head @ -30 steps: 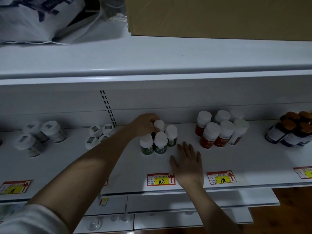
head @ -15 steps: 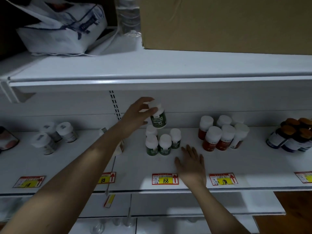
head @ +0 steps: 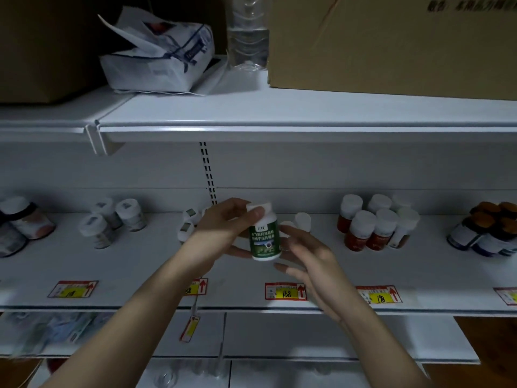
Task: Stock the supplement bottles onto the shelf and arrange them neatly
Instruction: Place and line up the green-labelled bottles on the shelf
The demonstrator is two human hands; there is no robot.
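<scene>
Left hand (head: 223,228) grips the green-label bottle (head: 265,236) by its white cap, thumb over the cap front, fingers curled behind, lifted clear of the middle shelf (head: 156,270). Right hand (head: 305,256) is at the bottle's right side, fingers loosely spread and only slightly bent; whether it touches the label is hard to tell from here. Bottle is upright, label facing the camera, in front of the green group.

Risks: cap-only grip, so the bottle could swing or slip during a handover, drop onto the green bottles (head: 302,222) behind and topple them. The cap could also twist loose. Setting it down blind behind the hands could knock the row out of line.

Counts: one bottle in hand; two white caps of the green group visible, others likely hidden by the hands. Red-label bottles (head: 375,225) to the right: six. Brown-cap bottles (head: 486,233) at far right: about four, cropped. Left groups are blurred, three plus roughly three. Price tags (head: 285,291): five visible along the near edge.
</scene>
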